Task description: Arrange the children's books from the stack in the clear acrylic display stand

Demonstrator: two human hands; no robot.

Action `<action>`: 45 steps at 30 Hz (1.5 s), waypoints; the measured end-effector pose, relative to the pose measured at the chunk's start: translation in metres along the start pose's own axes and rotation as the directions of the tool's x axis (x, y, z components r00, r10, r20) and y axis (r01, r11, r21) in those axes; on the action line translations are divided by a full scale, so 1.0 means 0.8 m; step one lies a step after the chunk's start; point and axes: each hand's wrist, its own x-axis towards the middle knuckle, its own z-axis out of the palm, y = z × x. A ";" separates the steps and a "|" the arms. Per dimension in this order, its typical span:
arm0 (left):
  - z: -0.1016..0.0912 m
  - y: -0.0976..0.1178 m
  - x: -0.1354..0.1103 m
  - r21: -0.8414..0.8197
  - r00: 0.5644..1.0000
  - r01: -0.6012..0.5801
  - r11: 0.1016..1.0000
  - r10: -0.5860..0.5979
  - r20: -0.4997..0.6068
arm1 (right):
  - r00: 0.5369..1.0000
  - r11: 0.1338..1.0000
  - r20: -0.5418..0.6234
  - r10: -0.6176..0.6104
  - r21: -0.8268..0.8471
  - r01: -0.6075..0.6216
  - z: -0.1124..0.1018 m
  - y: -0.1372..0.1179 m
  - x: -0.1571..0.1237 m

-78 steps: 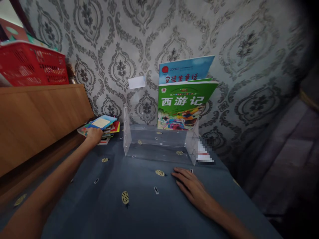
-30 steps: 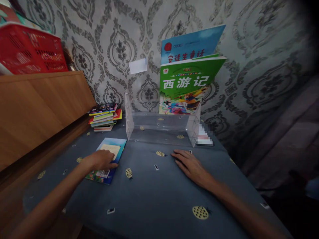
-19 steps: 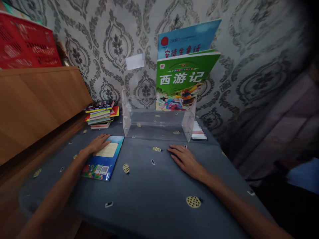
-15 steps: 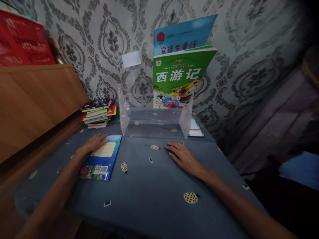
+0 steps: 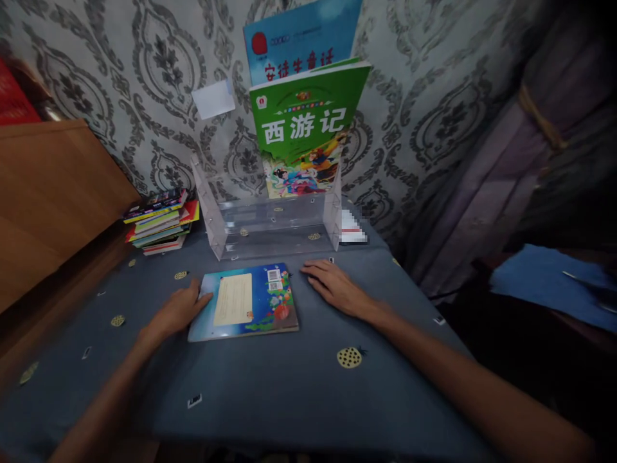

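A blue picture book (image 5: 263, 305) lies flat on the cloth with its back cover up, showing a cream text panel and barcodes. My left hand (image 5: 186, 305) grips its left edge, the thumb over the cover and the other fingers partly hidden. To the right of the book, my right hand (image 5: 335, 289) rests open on the cloth and holds nothing. Behind both hands stands a clear plastic rack (image 5: 272, 225) with tiers. A green book (image 5: 301, 132) stands upright in its back right part, in front of a taller blue book (image 5: 306, 38).
A stack of books (image 5: 161, 222) sits at the back left, beside a wooden panel (image 5: 53, 193). Right of the rack lies a white item (image 5: 351, 228), partly blurred. Blue-grey patterned cloth (image 5: 260, 392) covers the table. A blue cloth (image 5: 549, 283) and a tied curtain (image 5: 486, 186) are at right.
The blue picture book has turned sideways and moved right, toward the middle of the table, with my left hand at its edge. The view has shifted right; my right hand stays on the cloth.
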 end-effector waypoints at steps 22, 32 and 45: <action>0.003 -0.004 0.023 -0.033 0.933 -0.323 0.946 0.312 -0.179 | 0.964 0.986 0.236 -0.125 0.134 0.095 -0.018 -0.033 -0.017; 0.004 0.080 -0.027 -0.297 0.897 -0.403 0.865 0.438 0.057 | 0.999 0.999 -0.001 0.051 0.008 -0.051 -0.020 0.006 -0.008; 0.033 0.105 -0.024 -0.176 0.845 -0.511 0.842 0.453 -0.285 | 0.994 0.993 -0.102 0.032 0.116 -0.020 -0.018 -0.011 -0.008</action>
